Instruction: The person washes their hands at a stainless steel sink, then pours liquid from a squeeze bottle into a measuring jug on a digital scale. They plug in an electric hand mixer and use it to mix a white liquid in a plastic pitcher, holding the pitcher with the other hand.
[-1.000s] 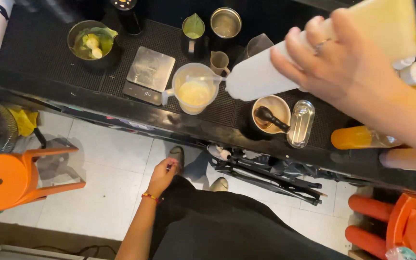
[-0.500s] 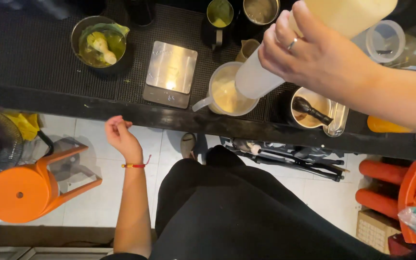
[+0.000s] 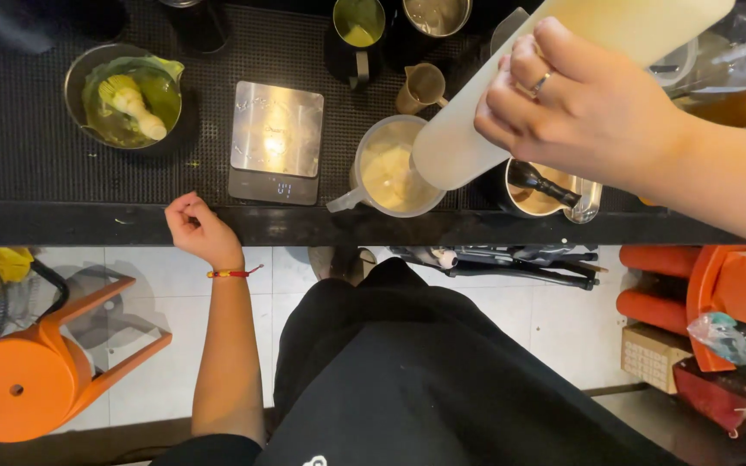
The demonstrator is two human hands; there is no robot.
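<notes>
My right hand point(image 3: 584, 108) grips a large cream-coloured squeeze bottle point(image 3: 511, 95), tipped with its mouth down over a clear measuring jug point(image 3: 390, 168) that holds pale yellow liquid. The jug stands on the black counter mat point(image 3: 36, 164), just right of a small steel digital scale point(image 3: 275, 140). My left hand point(image 3: 199, 229) is loosely curled at the counter's front edge, below and left of the scale, holding nothing. A red cord bracelet sits on that wrist.
A glass bowl point(image 3: 123, 95) with green liquid and a whisk stands at the left. Steel pitchers point(image 3: 360, 26) and a small cup point(image 3: 423, 85) stand behind the jug. A tin with a dark scoop point(image 3: 546, 185) sits right of it. Orange stools point(image 3: 36, 371) stand on the floor.
My left hand rose from beside my leg to the counter's front edge. The bottle stayed tipped over the jug as the view shifted closer.
</notes>
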